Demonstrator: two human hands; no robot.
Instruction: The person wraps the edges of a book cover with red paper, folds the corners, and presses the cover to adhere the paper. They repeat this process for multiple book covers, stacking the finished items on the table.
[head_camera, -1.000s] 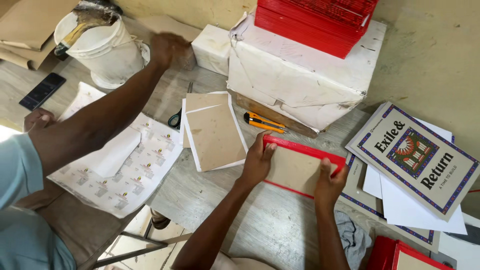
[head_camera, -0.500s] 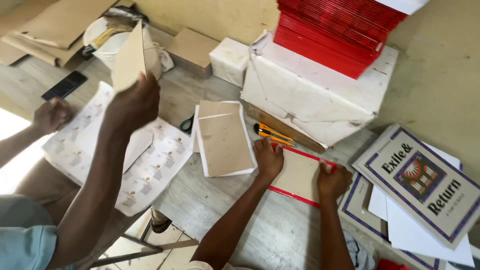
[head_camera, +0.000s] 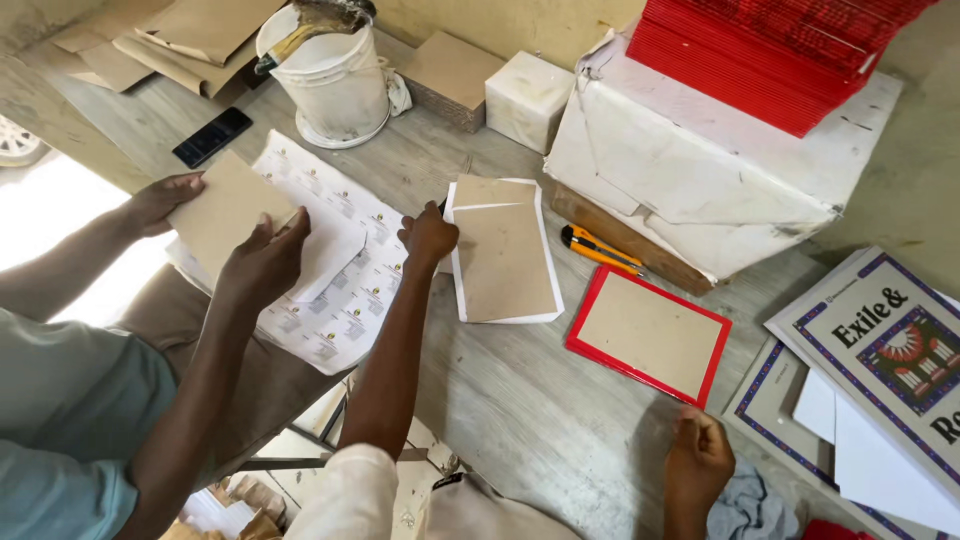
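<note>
As left hand (head_camera: 428, 236) curls, board stack (head_camera: 507, 262) touches its fingers (head_camera: 441, 247)

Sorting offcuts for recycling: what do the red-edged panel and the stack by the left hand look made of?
Red-edged panel: matte grey-brown board, likely cardboard, bordered by a red covering. Stack at the left hand: similar brown board on white sheets, probably paper.

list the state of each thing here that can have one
red-edged board, flat on table, brown face up
board stack, flat, left hand at its edge
right hand, curled on table, holding nothing
bucket, upright, open
utility knife, lying flat
brown card, held up by a co-worker's hands
</note>
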